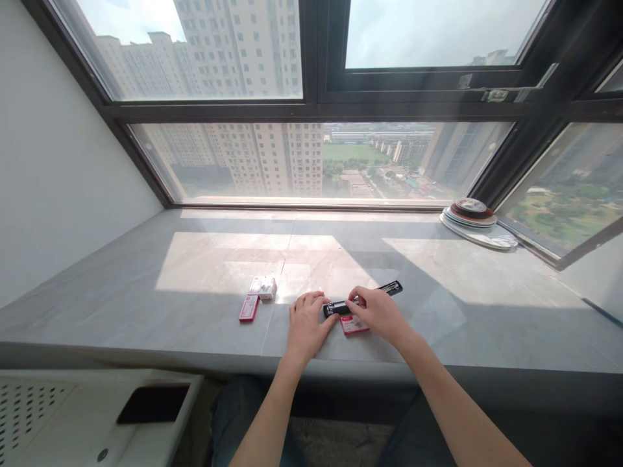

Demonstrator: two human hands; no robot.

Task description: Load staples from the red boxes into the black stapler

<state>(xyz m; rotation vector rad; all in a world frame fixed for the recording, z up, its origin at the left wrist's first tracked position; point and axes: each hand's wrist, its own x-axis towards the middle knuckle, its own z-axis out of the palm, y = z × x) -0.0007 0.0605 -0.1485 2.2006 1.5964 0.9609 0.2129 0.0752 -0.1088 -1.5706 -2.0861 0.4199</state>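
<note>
A black stapler (392,287), folded out long with silver metal showing inside, lies slanted on the grey stone sill. My left hand (306,325) steadies its near left end, thumb on one side and fingers on the other. Above the stapler's middle, my right hand (377,312) is closed in a pinch; whatever sits between those fingertips is too small or hidden to name. Partly under my right hand and against the stapler is a red and white small box (354,325). To the left lie a flat red box (249,308) and a white small box (267,288).
A stack of plates or round trays (474,224) stands in the back right corner by the window. The sill's front edge (233,355) runs close before me. Below left is a white perforated surface (97,428) with a black phone-like rectangle (153,405).
</note>
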